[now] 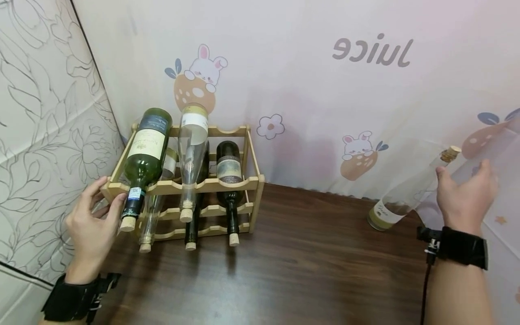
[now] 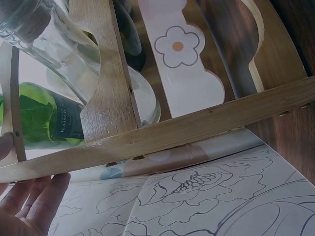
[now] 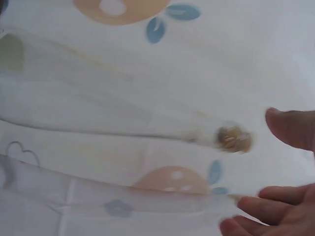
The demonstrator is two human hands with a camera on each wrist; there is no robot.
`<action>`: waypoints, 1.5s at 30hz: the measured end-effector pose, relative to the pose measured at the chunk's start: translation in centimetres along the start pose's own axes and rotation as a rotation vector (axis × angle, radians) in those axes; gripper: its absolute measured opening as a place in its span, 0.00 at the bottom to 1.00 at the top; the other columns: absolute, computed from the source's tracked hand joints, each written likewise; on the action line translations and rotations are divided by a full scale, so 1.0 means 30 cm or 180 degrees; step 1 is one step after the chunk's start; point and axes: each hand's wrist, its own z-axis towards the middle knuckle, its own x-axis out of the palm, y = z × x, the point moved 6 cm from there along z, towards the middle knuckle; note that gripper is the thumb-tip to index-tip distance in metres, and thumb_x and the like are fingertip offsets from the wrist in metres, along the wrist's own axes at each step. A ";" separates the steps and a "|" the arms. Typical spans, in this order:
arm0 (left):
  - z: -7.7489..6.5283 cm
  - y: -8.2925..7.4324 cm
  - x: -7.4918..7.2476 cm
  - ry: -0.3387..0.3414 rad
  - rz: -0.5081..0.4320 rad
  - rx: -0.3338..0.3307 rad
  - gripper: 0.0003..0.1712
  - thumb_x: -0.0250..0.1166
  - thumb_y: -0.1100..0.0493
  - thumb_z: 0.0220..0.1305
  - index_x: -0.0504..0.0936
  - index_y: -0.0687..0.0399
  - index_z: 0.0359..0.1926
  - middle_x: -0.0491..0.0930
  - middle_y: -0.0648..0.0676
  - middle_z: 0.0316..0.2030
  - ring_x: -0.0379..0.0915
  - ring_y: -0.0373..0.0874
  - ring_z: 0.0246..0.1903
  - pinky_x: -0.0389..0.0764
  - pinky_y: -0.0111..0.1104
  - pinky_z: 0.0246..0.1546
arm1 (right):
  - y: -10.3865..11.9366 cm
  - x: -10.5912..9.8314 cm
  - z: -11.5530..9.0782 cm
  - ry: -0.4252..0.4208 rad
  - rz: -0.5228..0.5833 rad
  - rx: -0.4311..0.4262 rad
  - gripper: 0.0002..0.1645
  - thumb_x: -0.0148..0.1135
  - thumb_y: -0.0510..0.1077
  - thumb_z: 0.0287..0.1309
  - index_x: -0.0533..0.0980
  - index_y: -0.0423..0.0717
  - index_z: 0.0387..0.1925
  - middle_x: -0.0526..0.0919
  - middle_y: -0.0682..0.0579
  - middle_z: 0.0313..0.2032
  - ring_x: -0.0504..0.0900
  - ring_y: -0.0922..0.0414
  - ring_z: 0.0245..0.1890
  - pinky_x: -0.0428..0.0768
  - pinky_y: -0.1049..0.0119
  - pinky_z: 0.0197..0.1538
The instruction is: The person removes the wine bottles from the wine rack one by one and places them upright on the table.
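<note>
On the left, my left hand (image 1: 91, 221) grips the front left corner of a wooden wine rack (image 1: 253, 180), thumb in front and fingers behind. In the left wrist view, its fingers (image 2: 49, 196) lie along the outer side of a rail. Right beside the thumb is the corked neck of a green wine bottle (image 1: 146, 144) lying in the rack's top row. My right hand (image 1: 467, 198), thumb and fingers spread, is by the neck of a clear glass bottle (image 1: 390, 210) on the table. A cork (image 3: 235, 139) closes that bottle, apart from the fingers in the right wrist view.
A clear bottle (image 1: 194, 144) lies in the top row, and a dark bottle (image 1: 229, 169) is lower right, among several corked bottles. Behind the brown wooden table (image 1: 308, 262) hangs a printed cloth (image 1: 284, 58); a floral sheet (image 1: 44, 113) covers the left side.
</note>
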 end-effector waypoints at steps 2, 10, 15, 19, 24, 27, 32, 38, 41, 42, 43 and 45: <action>0.004 0.001 -0.005 0.0013 0.0028 0.0003 0.33 0.77 0.75 0.55 0.83 0.61 0.64 0.85 0.73 0.54 0.75 0.11 0.52 0.79 0.07 0.48 | 0.045 -0.012 -0.050 -0.0374 0.0227 -0.0436 0.46 0.60 0.53 0.74 0.54 0.45 0.83 0.55 0.40 0.82 0.51 0.46 0.84 0.50 0.55 0.90; 0.007 0.006 -0.003 0.0009 -0.0034 -0.0009 0.33 0.77 0.76 0.55 0.83 0.63 0.63 0.85 0.73 0.54 0.77 0.13 0.53 0.80 0.08 0.48 | 0.288 0.025 -0.270 -0.0416 0.0699 -0.1698 0.47 0.74 0.53 0.64 0.66 0.43 0.77 0.68 0.37 0.77 0.65 0.42 0.79 0.59 0.54 0.87; 0.003 0.002 -0.003 0.0001 -0.0028 -0.0028 0.32 0.77 0.75 0.55 0.83 0.62 0.63 0.85 0.74 0.54 0.76 0.12 0.52 0.80 0.08 0.48 | 0.430 0.108 -0.428 -0.0324 0.1065 -0.2489 0.51 0.66 0.69 0.67 0.69 0.35 0.73 0.73 0.31 0.71 0.71 0.34 0.74 0.66 0.52 0.85; 0.005 -0.002 -0.001 -0.0021 -0.0020 -0.0029 0.31 0.77 0.74 0.56 0.83 0.62 0.63 0.85 0.71 0.55 0.77 0.12 0.52 0.80 0.09 0.48 | 0.557 0.201 -0.581 -0.0163 0.1472 -0.3222 0.45 0.66 0.63 0.70 0.72 0.28 0.67 0.78 0.30 0.65 0.76 0.34 0.68 0.69 0.59 0.83; 0.003 -0.001 -0.002 -0.0029 -0.0026 -0.0035 0.32 0.77 0.75 0.56 0.84 0.62 0.63 0.85 0.70 0.55 0.77 0.13 0.52 0.80 0.08 0.48 | 0.693 0.313 -0.776 0.0282 0.1684 -0.3986 0.38 0.68 0.49 0.67 0.71 0.23 0.65 0.77 0.29 0.65 0.75 0.37 0.68 0.65 0.57 0.86; 0.003 0.002 -0.001 -0.0010 -0.0025 -0.0032 0.32 0.77 0.75 0.55 0.83 0.63 0.63 0.85 0.71 0.55 0.77 0.13 0.52 0.80 0.08 0.48 | 0.760 0.355 -0.876 0.0429 0.1630 -0.4258 0.39 0.71 0.48 0.60 0.72 0.24 0.64 0.77 0.30 0.65 0.76 0.38 0.67 0.69 0.53 0.83; 0.006 0.003 -0.004 -0.0013 -0.0018 -0.0019 0.32 0.77 0.76 0.55 0.83 0.63 0.62 0.85 0.73 0.55 0.77 0.12 0.52 0.80 0.08 0.49 | 0.865 0.404 -1.006 0.0650 0.1312 -0.4589 0.43 0.75 0.50 0.60 0.70 0.31 0.69 0.77 0.35 0.68 0.75 0.41 0.70 0.76 0.45 0.78; 0.005 0.004 -0.002 0.0031 -0.0012 -0.0028 0.33 0.77 0.76 0.55 0.83 0.63 0.63 0.85 0.71 0.56 0.76 0.12 0.52 0.80 0.08 0.49 | 0.971 0.453 -1.080 0.0807 0.0692 -0.4782 0.45 0.75 0.55 0.63 0.69 0.42 0.74 0.74 0.45 0.74 0.70 0.47 0.76 0.71 0.53 0.82; 0.003 0.006 -0.002 0.0032 -0.0004 -0.0047 0.33 0.77 0.76 0.55 0.83 0.63 0.63 0.85 0.69 0.56 0.76 0.12 0.53 0.79 0.07 0.48 | 1.012 0.481 -1.101 0.0854 0.0389 -0.4871 0.47 0.75 0.58 0.63 0.67 0.47 0.76 0.72 0.49 0.76 0.68 0.48 0.78 0.68 0.55 0.84; 0.003 0.007 -0.003 0.0027 -0.0002 -0.0054 0.33 0.77 0.76 0.55 0.83 0.63 0.63 0.85 0.68 0.57 0.76 0.12 0.52 0.79 0.07 0.48 | 1.023 0.488 -1.106 0.0890 0.0322 -0.4894 0.47 0.75 0.57 0.63 0.67 0.48 0.77 0.71 0.49 0.76 0.67 0.48 0.79 0.67 0.55 0.84; 0.003 0.007 -0.003 0.0023 -0.0004 -0.0062 0.33 0.77 0.77 0.55 0.83 0.63 0.63 0.85 0.66 0.57 0.76 0.12 0.52 0.79 0.07 0.48 | 1.033 0.496 -1.112 0.0923 0.0261 -0.4917 0.47 0.75 0.56 0.63 0.66 0.49 0.78 0.70 0.49 0.77 0.66 0.49 0.79 0.67 0.54 0.85; 0.003 0.006 -0.003 0.0029 -0.0014 -0.0066 0.33 0.77 0.77 0.55 0.83 0.63 0.63 0.85 0.64 0.58 0.76 0.13 0.53 0.79 0.07 0.48 | 1.050 0.511 -1.122 0.0958 0.0170 -0.4960 0.44 0.73 0.52 0.66 0.66 0.51 0.78 0.69 0.50 0.78 0.65 0.49 0.80 0.67 0.54 0.85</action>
